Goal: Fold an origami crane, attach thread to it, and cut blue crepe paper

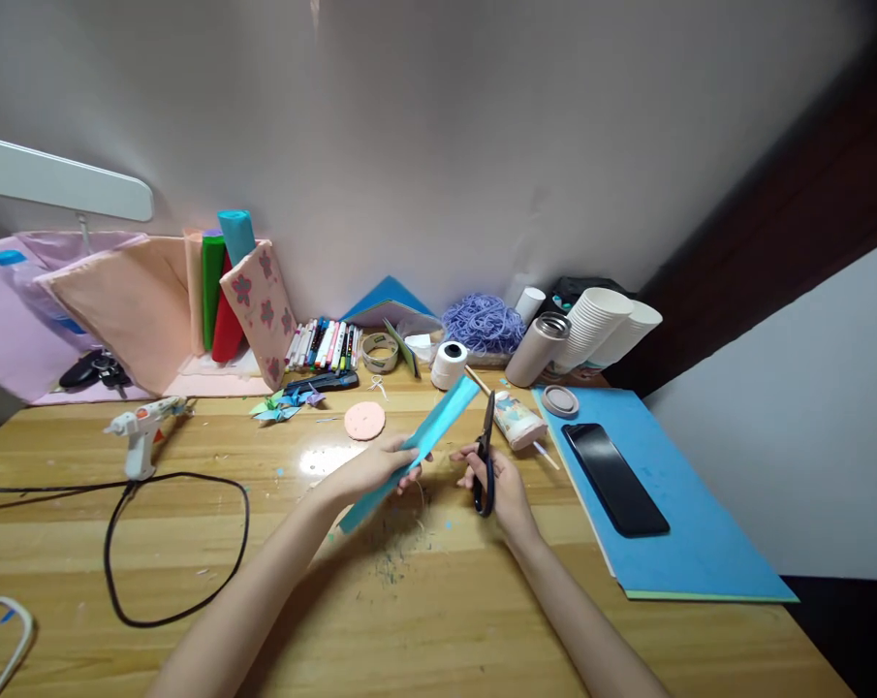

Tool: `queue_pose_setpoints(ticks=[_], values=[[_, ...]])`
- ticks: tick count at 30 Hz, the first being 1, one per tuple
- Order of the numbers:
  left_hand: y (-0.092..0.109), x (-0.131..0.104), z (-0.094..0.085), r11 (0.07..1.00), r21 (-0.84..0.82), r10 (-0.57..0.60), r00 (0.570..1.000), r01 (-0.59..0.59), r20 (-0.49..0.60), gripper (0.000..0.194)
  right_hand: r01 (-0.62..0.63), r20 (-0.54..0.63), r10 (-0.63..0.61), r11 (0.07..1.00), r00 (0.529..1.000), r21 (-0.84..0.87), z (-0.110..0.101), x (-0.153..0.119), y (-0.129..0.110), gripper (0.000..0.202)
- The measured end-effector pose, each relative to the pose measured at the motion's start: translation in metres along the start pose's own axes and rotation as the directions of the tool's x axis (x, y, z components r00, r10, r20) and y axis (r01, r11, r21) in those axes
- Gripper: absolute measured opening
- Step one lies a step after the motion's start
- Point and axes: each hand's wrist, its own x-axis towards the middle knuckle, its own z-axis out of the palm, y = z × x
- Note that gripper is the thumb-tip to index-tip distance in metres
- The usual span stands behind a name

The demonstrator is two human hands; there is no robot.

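Observation:
A long turquoise paper strip [444, 419] slants up to the right above the table, with my left hand [380, 467] closed around its middle. My right hand [507, 490] grips a pair of black-handled scissors [485, 456] whose blades point upward and look closed. A small gap separates the scissors from the strip. On the table behind my left hand lies a round pink disc [364, 421]. Small dark scraps [392, 567] are scattered on the wood beneath the hands.
A glue gun [141, 436] with a looped black cord [108, 553] occupies the left. Markers [326, 344], tape [379, 353], a white thread spool [450, 364], purple yarn [484, 323], a tumbler [538, 349] and paper cups [598, 325] line the back. Blue sheets [706, 523] bear a phone [615, 480] at right.

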Motion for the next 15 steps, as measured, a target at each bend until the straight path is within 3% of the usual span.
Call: queue_pose_setpoints(ticks=[5,7,11,15], values=[[-0.018,-0.022,0.015,0.981,-0.029,-0.188,0.972,0.193,0.138,0.031,-0.021,-0.080,0.024,0.999,0.996,0.028,0.017,0.003,-0.009,0.034],[-0.020,-0.022,0.019,0.988,-0.047,-0.142,0.983,0.148,0.115,0.035,-0.035,-0.073,0.035,0.999,0.997,-0.006,0.025,0.004,-0.012,0.034],[-0.021,-0.007,0.021,0.998,0.029,0.049,0.995,-0.046,-0.087,0.039,-0.053,-0.014,0.052,0.992,0.999,-0.118,0.039,0.007,-0.013,0.036],[-0.021,0.000,0.011,0.999,0.031,0.010,0.997,-0.008,-0.081,0.038,-0.095,0.128,0.117,0.982,0.985,-0.165,0.034,0.011,-0.014,0.043]])
